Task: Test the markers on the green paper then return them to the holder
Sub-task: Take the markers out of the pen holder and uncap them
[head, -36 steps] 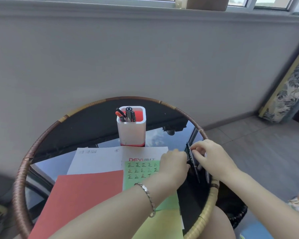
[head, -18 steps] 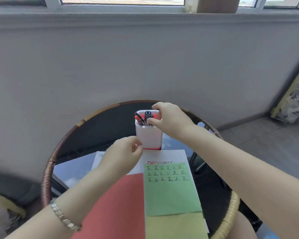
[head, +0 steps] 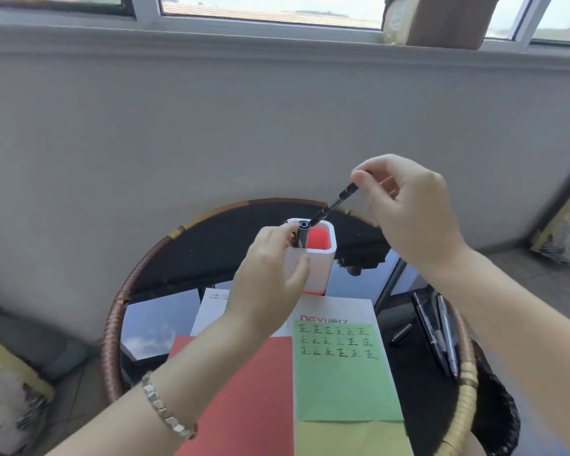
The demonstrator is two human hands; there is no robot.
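Note:
A white holder with a red inside stands at the back of the round glass table. My left hand grips the holder's left side. My right hand pinches the top of a thin black marker that slants with its lower end at the holder's rim. Another black marker stands upright in the holder's left corner. The green paper with three rows of black characters lies in front of the holder.
A red sheet lies left of the green paper, a yellow sheet below it, a white printed sheet under them. Several pens and a loose black cap lie at the table's right. The woven rim rings the table.
My left hand has come up and closed on the holder's side. My right hand has risen from the holder's rim, lifting a black marker up and to the right. The camera has moved closer.

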